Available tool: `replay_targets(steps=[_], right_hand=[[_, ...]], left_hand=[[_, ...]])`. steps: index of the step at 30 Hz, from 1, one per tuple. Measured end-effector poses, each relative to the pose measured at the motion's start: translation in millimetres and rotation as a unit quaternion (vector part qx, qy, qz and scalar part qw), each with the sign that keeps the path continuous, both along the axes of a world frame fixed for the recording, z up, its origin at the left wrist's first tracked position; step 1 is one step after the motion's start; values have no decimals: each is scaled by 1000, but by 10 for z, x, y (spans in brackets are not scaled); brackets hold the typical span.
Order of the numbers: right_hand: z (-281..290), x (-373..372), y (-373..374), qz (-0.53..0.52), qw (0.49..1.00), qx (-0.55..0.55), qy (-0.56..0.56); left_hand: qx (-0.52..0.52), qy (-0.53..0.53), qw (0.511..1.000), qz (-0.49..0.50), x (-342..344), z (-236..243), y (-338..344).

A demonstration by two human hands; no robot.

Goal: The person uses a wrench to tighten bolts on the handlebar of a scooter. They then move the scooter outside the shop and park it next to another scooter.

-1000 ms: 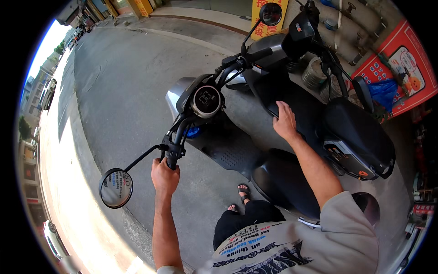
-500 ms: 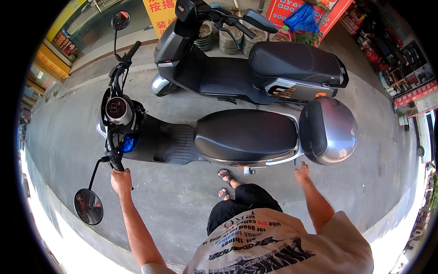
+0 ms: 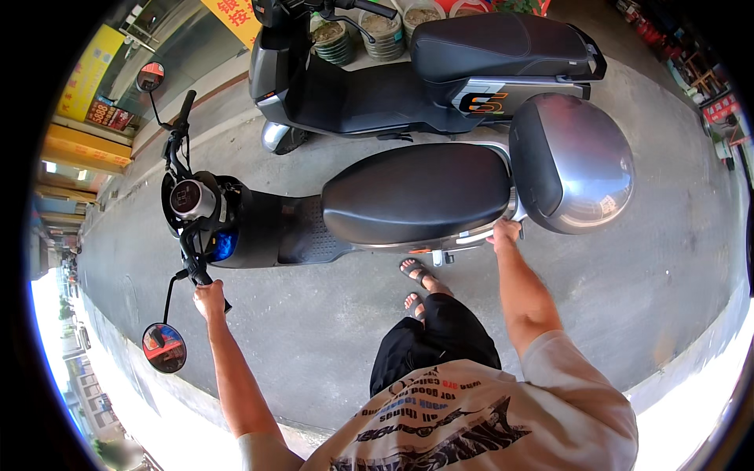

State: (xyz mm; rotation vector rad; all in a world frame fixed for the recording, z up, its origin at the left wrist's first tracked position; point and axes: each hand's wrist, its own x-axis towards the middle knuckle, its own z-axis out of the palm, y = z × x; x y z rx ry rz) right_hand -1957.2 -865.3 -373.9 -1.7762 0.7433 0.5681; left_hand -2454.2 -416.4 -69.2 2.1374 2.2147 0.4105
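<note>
My left hand [image 3: 209,300] is closed round the near handlebar grip [image 3: 199,274] of a grey electric scooter that stands sideways before me. My right hand [image 3: 505,231] grips the silver rear grab rail [image 3: 474,236], beside the back end of the long black seat [image 3: 416,192]; its fingertips are partly hidden. Behind the seat sits a rounded silver-and-black top box [image 3: 601,169]. A round display [image 3: 187,199] is between the handlebars, and a shiny blue thing [image 3: 223,245] rests below it. The near round mirror [image 3: 164,348] sticks out towards me.
A second dark scooter [image 3: 499,49] is parked parallel just beyond. Behind it stand several tubs of soil [image 3: 382,35] by the shop front. My sandalled feet [image 3: 415,269] are on the grey pavement [image 3: 330,337], close to the near side of the first scooter.
My right hand has moved up and left from beside the scooter's rear onto the grab rail. My left hand stays on the handlebar grip. The view has shifted, so the scooters appear higher.
</note>
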Motion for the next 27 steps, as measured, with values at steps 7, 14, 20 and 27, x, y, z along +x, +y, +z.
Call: replay_targets(steps=[7, 14, 20, 27], right_hand=[[-179, 80, -52, 17, 995, -50, -86], [-222, 138, -171, 34, 997, -21, -63], [-441, 154, -360, -2, 998, 55, -24], [-265, 125, -379, -36, 999, 5, -10]], left_hand=[[-36, 20, 999, -6, 169, 50, 17], [-49, -3, 998, -27, -55, 187, 54], [-45, -37, 996, -68, -171, 327, 79], [-52, -73, 992, -87, -301, 396, 109]])
